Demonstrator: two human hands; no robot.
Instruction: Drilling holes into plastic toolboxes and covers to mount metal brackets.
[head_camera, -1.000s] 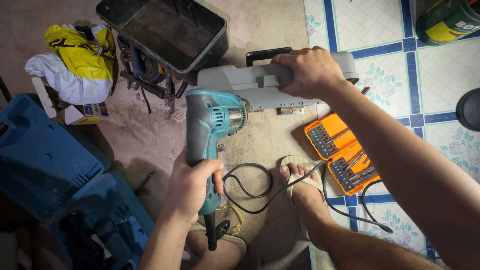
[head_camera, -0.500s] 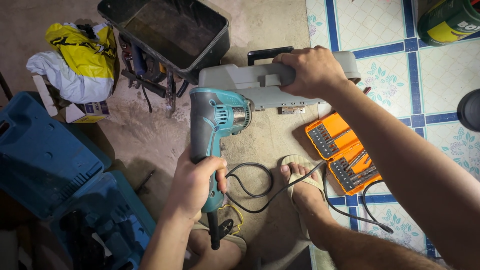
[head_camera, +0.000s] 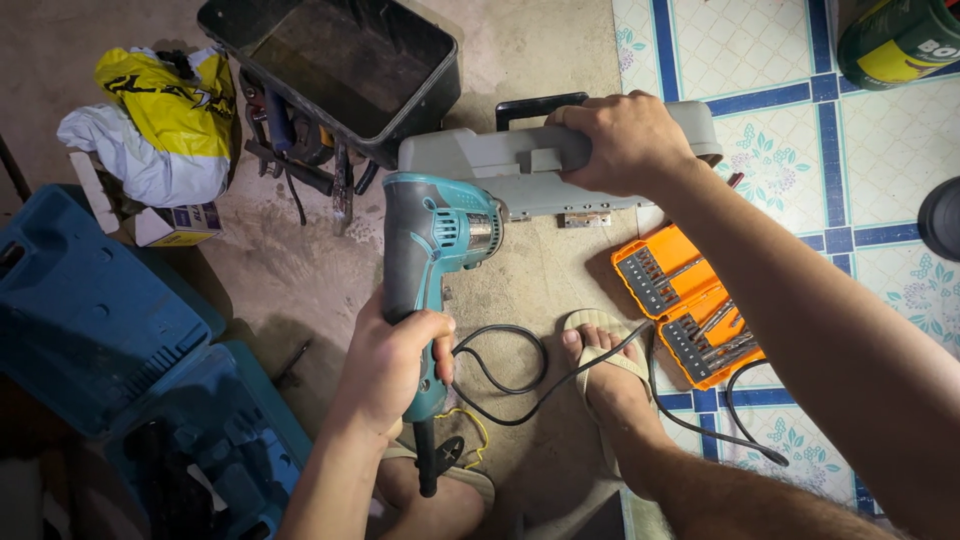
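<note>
My left hand (head_camera: 392, 365) grips the handle of a teal corded electric drill (head_camera: 432, 240), whose nose points right against the side of a grey plastic box lid (head_camera: 520, 170). My right hand (head_camera: 625, 140) is clamped over the top of that grey lid, holding it on edge on the concrete floor. A small metal hinge (head_camera: 585, 217) shows under the lid's lower edge. The drill's black cord (head_camera: 510, 375) loops across the floor past my sandalled foot (head_camera: 605, 365).
An open orange case of drill bits (head_camera: 690, 305) lies right of my foot. A black tool box (head_camera: 340, 65) with tools beside it stands at the top. An open blue drill case (head_camera: 110, 350) fills the left. A yellow-and-white bag (head_camera: 160, 125) and a green can (head_camera: 895, 40) sit nearby.
The drill has edged slightly up and right toward the grey lid. Both hands keep their grips.
</note>
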